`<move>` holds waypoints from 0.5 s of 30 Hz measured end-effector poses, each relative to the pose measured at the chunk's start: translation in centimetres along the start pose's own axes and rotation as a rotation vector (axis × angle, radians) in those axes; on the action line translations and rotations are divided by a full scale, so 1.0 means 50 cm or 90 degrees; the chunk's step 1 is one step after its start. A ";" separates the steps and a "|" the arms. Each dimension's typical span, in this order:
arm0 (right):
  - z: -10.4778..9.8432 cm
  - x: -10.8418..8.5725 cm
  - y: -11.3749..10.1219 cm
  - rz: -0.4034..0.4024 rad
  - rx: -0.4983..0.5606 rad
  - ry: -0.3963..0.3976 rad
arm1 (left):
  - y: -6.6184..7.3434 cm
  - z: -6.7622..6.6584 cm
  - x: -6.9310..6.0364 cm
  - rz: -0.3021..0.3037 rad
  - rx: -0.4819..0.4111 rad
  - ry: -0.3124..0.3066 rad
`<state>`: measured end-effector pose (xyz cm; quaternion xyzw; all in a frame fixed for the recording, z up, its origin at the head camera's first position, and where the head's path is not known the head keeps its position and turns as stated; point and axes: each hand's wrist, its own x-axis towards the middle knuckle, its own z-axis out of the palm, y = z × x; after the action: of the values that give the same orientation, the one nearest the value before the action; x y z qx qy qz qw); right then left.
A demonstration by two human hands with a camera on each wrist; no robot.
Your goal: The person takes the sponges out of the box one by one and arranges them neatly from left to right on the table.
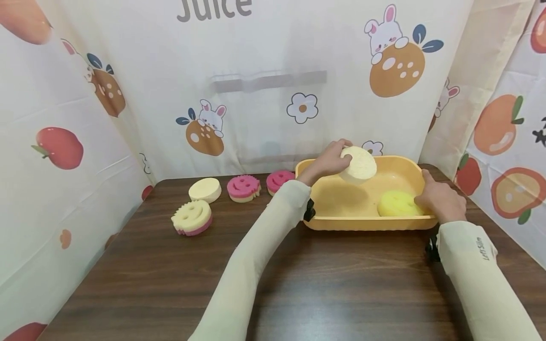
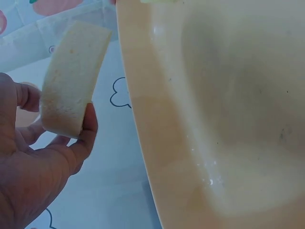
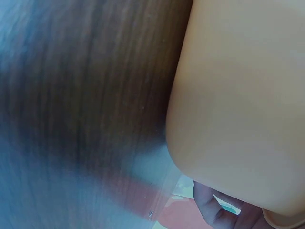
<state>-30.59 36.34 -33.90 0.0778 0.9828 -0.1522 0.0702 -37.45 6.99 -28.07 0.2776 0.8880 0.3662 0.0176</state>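
In the head view my left hand (image 1: 330, 161) pinches a round cream sponge (image 1: 359, 165) above a yellow plastic tub (image 1: 367, 223). The left wrist view shows this sponge (image 2: 74, 81) edge-on, with thumb and fingers on its two sides. At the tub's right end my right hand (image 1: 441, 196) grips the rim. In the right wrist view several of its fingers (image 3: 224, 210) lie against the outside of the tub wall (image 3: 238, 105). A bright yellow sponge (image 1: 396, 203) lies inside the tub, close to the right thumb.
On the brown wooden table (image 1: 341, 284), left of the tub, lie another round cream sponge (image 1: 205, 190), a cream-topped smiley sponge (image 1: 193, 217) and two pink-topped smiley sponges, one nearer (image 1: 243, 188) and one partly behind my left arm (image 1: 279, 181). Printed cloth (image 1: 264, 128) hangs around the table.
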 end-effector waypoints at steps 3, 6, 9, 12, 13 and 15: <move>0.000 -0.001 0.001 0.000 -0.002 0.005 | -0.001 -0.002 -0.003 -0.001 -0.002 0.006; 0.002 0.000 0.003 -0.001 -0.003 0.010 | -0.003 -0.004 -0.005 0.007 -0.006 0.008; 0.003 0.000 0.005 0.000 -0.002 0.012 | -0.007 -0.004 -0.009 0.014 -0.010 0.002; 0.004 0.001 0.006 -0.003 -0.003 0.015 | -0.011 -0.005 -0.017 0.023 -0.016 0.001; 0.005 0.001 0.006 -0.004 -0.003 0.016 | -0.013 -0.005 -0.020 0.026 -0.018 0.003; 0.006 0.001 0.006 -0.007 -0.003 0.017 | -0.015 -0.006 -0.027 0.028 -0.021 0.008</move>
<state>-30.57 36.53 -34.25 0.0744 0.9845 -0.1488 0.0563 -36.74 5.70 -28.57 0.2943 0.8757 0.3827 0.0089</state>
